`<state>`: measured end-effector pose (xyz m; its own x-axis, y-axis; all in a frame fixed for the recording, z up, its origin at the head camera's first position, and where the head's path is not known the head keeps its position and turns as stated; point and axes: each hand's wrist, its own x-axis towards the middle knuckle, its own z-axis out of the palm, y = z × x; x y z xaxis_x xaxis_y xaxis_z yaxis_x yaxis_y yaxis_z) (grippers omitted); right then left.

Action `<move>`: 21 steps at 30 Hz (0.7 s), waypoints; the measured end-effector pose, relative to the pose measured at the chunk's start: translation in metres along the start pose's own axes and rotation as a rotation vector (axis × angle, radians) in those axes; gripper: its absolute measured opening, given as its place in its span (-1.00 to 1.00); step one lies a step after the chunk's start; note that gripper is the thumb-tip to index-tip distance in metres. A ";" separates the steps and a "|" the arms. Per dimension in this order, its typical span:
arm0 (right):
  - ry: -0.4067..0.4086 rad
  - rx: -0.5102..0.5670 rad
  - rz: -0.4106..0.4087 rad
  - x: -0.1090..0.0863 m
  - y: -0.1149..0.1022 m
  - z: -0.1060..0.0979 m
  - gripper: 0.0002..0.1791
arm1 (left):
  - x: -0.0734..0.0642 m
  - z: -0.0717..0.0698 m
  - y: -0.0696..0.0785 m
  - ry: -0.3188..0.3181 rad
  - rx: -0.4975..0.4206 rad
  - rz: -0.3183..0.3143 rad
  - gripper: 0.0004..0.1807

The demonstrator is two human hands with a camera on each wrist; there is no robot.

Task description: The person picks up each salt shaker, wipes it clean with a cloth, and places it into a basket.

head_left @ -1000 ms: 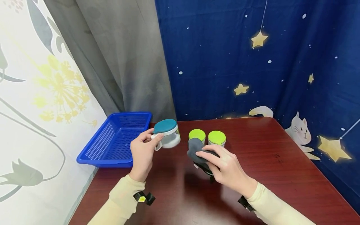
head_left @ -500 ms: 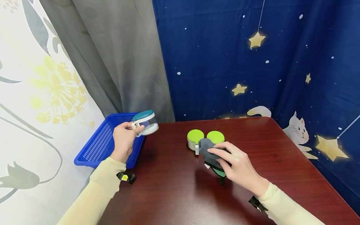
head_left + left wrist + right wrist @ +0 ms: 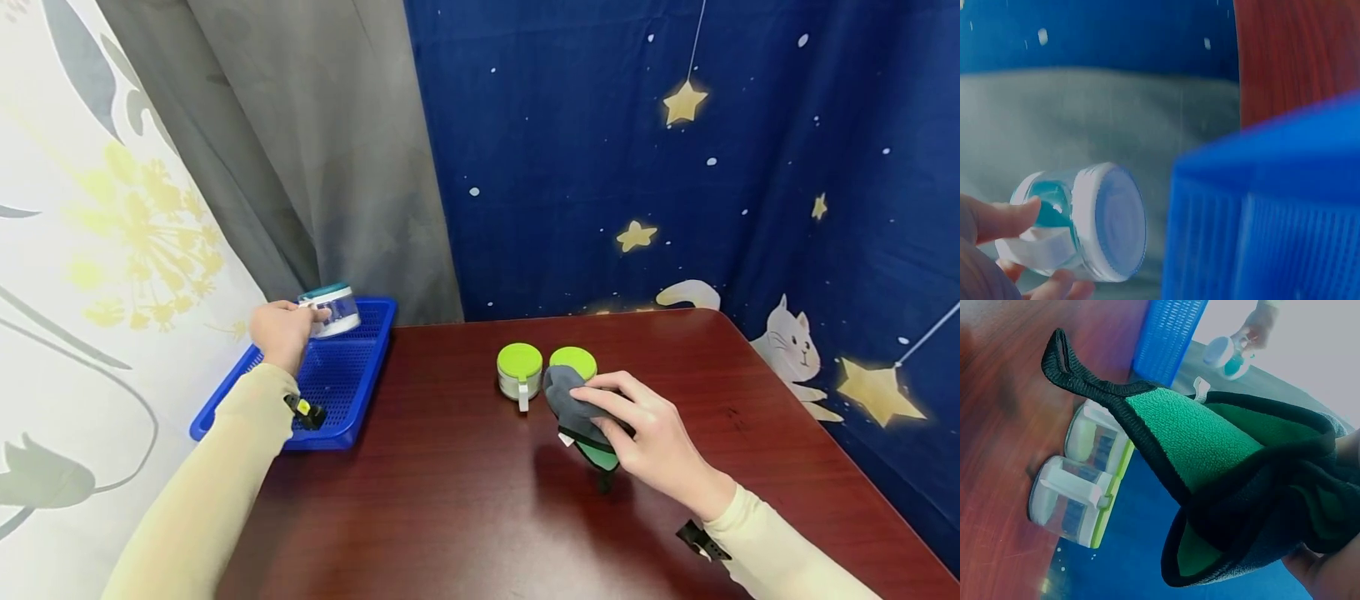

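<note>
My left hand [image 3: 281, 333] pinches the white handle of a clear jar [image 3: 335, 312] with a teal lid, holding it above the blue basket [image 3: 367, 392]. The left wrist view has this jar [image 3: 1113, 219] tilted, its white-rimmed base facing the basket wall. In my right hand [image 3: 648, 429] is a bunched cloth [image 3: 573, 404], dark grey on one side and green with black edging on the other. The right wrist view shows the cloth [image 3: 1197, 437] hanging folded, with a black loop at one corner. Two jars with lime-green lids stand behind it: the left jar [image 3: 519, 371] and the right jar [image 3: 573, 360], partly hidden.
A reddish-brown table [image 3: 450, 492] carries the jars and the basket. Grey fabric [image 3: 300, 150] hangs behind the basket. A blue curtain [image 3: 562, 167] with stars lines the back and right. White patterned fabric [image 3: 67, 400] borders the left side.
My left hand has carried the teal-lidded jar leftward from the table's middle to over the basket. My right hand has shifted slightly right with the cloth, uncovering the left green-lidded jar.
</note>
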<state>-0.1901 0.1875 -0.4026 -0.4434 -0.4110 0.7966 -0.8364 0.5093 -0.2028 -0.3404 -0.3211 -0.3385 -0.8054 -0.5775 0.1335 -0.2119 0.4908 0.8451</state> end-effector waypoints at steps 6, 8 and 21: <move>-0.042 0.000 0.034 -0.005 0.006 -0.001 -0.39 | 0.031 0.002 -0.031 0.061 0.076 0.043 -0.54; -0.052 -0.001 0.042 -0.006 0.007 0.000 -0.39 | 0.038 0.004 -0.040 0.084 0.099 0.070 -0.61; -0.075 -0.011 0.048 -0.012 0.011 0.005 -0.38 | 0.078 0.026 -0.078 0.066 0.173 0.045 -0.77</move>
<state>-0.1954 0.1945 -0.4173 -0.5061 -0.4414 0.7409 -0.8101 0.5380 -0.2328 -0.4010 -0.3881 -0.4076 -0.7797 -0.5907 0.2077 -0.2727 0.6190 0.7366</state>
